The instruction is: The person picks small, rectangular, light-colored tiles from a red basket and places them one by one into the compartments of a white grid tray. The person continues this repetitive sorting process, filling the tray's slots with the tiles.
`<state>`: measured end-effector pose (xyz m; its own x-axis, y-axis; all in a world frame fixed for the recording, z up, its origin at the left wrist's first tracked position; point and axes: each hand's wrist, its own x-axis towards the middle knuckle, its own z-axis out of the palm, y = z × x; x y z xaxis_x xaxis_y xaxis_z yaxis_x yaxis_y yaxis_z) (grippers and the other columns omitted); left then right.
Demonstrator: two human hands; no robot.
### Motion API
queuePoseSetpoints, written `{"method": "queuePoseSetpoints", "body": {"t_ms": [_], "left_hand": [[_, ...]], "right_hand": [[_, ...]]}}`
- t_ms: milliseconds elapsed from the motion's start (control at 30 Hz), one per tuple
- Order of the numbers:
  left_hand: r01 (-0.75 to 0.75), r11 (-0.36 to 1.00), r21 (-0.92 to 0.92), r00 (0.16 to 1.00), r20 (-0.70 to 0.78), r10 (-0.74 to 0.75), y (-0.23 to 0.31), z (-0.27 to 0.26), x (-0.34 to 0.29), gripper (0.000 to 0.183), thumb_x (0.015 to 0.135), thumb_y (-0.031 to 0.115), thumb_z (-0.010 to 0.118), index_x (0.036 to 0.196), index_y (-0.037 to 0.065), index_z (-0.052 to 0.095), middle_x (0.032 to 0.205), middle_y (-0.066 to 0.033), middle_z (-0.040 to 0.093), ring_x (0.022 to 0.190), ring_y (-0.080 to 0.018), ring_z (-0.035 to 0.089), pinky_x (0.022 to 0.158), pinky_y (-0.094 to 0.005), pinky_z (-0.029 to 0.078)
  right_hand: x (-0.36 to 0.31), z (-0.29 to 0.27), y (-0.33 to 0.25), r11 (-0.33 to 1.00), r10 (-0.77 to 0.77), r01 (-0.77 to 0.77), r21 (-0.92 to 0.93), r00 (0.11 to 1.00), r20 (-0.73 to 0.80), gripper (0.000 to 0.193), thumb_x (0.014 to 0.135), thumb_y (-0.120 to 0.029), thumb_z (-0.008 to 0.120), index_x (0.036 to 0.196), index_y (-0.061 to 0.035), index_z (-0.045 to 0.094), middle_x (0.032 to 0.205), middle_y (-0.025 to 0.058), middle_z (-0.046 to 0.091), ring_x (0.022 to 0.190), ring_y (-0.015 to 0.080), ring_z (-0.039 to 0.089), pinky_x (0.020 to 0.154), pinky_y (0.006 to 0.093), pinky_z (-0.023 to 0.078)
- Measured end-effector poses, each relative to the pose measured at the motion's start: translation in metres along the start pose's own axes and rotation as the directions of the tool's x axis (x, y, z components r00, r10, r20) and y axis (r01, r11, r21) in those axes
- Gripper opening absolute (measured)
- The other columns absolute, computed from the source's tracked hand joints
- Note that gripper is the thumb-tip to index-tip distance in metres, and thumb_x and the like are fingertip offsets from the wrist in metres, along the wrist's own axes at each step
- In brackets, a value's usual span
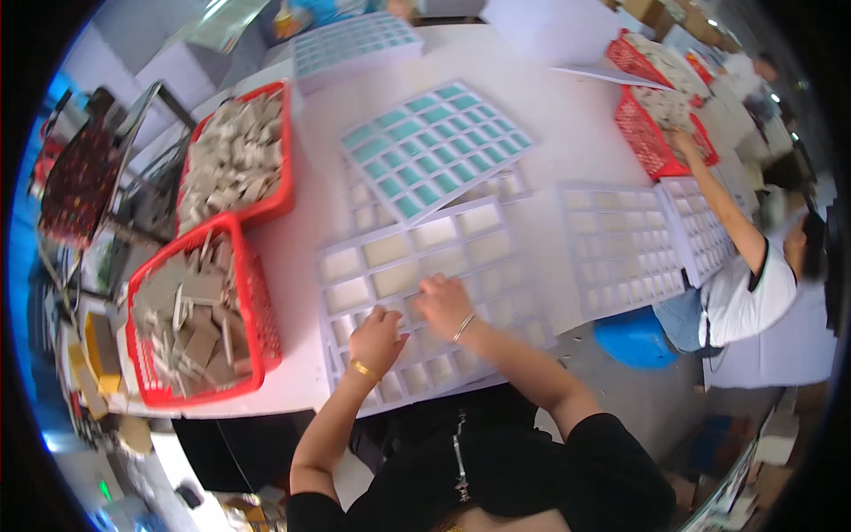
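Note:
In front of me a white divided tray lies on the table, with pale cream-coloured compartments of several sizes. Both hands are over it. My left hand, with a gold bangle at the wrist, is at the compartments on the left side, its fingers bent down and drawn together. Close to its right, my right hand, wearing a thin bracelet, reaches down at the middle compartments with curled fingers. Whatever lies between the fingertips of either hand is too small or hidden. Beyond, a tray with turquoise compartments rests at a slant over another tray.
Two red baskets heaped with grey-beige pieces stand at the left. Stacked turquoise trays sit at the back. To the right are more white trays, red baskets, a blue stool and a co-worker reaching into a basket.

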<state>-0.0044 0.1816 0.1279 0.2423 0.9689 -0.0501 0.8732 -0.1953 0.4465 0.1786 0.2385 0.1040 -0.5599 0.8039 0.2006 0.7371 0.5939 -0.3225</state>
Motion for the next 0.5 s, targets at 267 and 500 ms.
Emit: {"method": "queuePoseSetpoints", "body": {"t_ms": [267,500], "left_hand": [[-0.199,0.890,-0.410,0.947,-0.315,0.067,0.019,0.022,-0.019,0.057,0.076,0.006,0.067,0.127,-0.003,0.044,0.112,-0.0185,0.050,0.106,-0.0363,0.045,0.092,-0.0434,0.039],[-0.214,0.594,-0.775,0.916,-0.371,-0.153,0.029,0.029,-0.034,0.036,0.088,0.003,0.057,0.120,-0.001,0.041,0.110,-0.0140,0.047,0.098,-0.0191,0.052,0.080,-0.0308,0.046]], "right_hand": [[-0.031,-0.003,-0.032,0.443,0.108,-0.190,0.876,0.981,0.159,0.031,0.089,-0.030,0.062,0.105,-0.0046,0.056,0.086,0.0080,0.063,0.066,0.0159,0.063,0.054,0.0276,0.048],[-0.044,-0.023,-0.026,0.052,0.085,-0.396,0.917,0.917,0.391,0.023,0.091,-0.027,0.061,0.101,-0.0064,0.057,0.082,0.0020,0.062,0.070,0.0057,0.059,0.050,0.0199,0.045]]}}
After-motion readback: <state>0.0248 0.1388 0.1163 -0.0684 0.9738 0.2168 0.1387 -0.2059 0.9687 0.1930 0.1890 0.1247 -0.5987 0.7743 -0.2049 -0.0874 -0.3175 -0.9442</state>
